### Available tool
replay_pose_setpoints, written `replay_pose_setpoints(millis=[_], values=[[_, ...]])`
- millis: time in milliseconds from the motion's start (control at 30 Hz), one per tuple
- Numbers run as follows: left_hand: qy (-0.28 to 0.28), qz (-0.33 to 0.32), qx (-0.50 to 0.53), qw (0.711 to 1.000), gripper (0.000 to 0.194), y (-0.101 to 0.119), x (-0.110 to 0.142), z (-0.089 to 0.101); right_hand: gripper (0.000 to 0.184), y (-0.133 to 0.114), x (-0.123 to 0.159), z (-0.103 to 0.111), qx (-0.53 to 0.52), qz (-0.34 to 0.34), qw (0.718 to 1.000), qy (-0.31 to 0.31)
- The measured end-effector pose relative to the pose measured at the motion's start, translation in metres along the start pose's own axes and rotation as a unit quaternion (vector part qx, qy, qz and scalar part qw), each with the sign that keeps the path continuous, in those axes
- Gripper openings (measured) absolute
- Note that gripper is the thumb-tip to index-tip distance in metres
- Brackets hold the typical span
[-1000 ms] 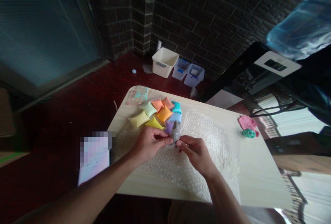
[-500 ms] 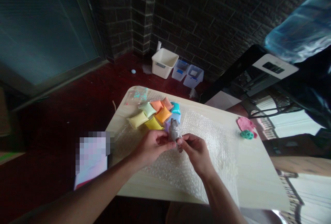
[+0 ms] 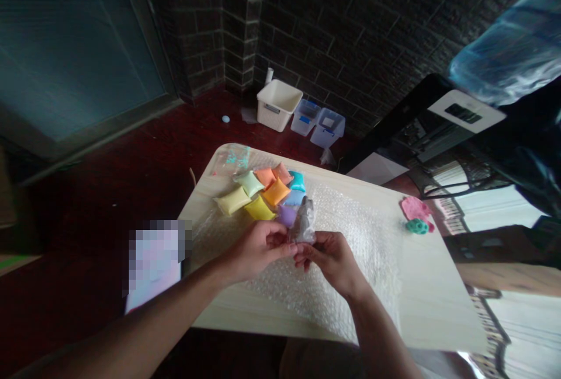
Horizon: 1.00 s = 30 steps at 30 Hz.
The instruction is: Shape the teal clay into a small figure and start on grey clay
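Observation:
Between my two hands, over the bubble wrap (image 3: pixel 355 250), is a small grey packet (image 3: pixel 304 222) in shiny clear film, standing roughly upright. My left hand (image 3: pixel 256 251) pinches its lower left side with thumb and fingers. My right hand (image 3: pixel 335 261) is closed on its lower right edge, the fingertips of both hands almost meeting. Just beyond lie several soft pillow-shaped packets, among them a purple packet (image 3: pixel 287 215), a yellow packet (image 3: pixel 260 208), an orange packet (image 3: pixel 276 191) and a teal packet (image 3: pixel 297 181).
A pink piece (image 3: pixel 415 208) and a green piece (image 3: pixel 417 226) lie on the right of the pale table (image 3: pixel 438 285). A clear bag (image 3: pixel 230 160) is at the far left corner. On the floor beyond stand a white basket (image 3: pixel 279 107) and clear bins (image 3: pixel 328 128).
The grey packet has been turned in my fingers, tilting and shifting slightly right, and more of the purple packet shows. Both hands keep their hold, with fingertips now closer together beneath it.

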<state>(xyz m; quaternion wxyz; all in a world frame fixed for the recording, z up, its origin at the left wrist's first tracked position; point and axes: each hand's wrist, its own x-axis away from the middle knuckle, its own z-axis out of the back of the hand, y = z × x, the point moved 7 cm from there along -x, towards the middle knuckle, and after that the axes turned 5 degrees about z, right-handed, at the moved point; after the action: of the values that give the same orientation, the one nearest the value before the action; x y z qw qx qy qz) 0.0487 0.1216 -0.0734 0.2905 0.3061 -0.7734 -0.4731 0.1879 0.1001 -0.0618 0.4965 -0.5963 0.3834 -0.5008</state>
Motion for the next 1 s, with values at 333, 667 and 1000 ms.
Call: replay_pose_setpoints(millis=[333, 667, 1000], values=[[0.070, -0.029, -0.134, 0.988, 0.014, 0.007, 0.003, 0.009, 0.034, 0.002, -0.001, -0.007, -0.042, 0.005, 0.998, 0.040], [0.099, -0.026, -0.226, 0.969, 0.036, 0.011, 0.010, 0.008, 0.044, -0.009, 0.004, -0.011, -0.011, 0.011, 1.000, 0.009], [0.150, -0.032, -0.272, 0.950, 0.026, 0.012, 0.011, 0.012, 0.037, -0.003, 0.004, -0.007, 0.005, 0.011, 0.998, 0.057]])
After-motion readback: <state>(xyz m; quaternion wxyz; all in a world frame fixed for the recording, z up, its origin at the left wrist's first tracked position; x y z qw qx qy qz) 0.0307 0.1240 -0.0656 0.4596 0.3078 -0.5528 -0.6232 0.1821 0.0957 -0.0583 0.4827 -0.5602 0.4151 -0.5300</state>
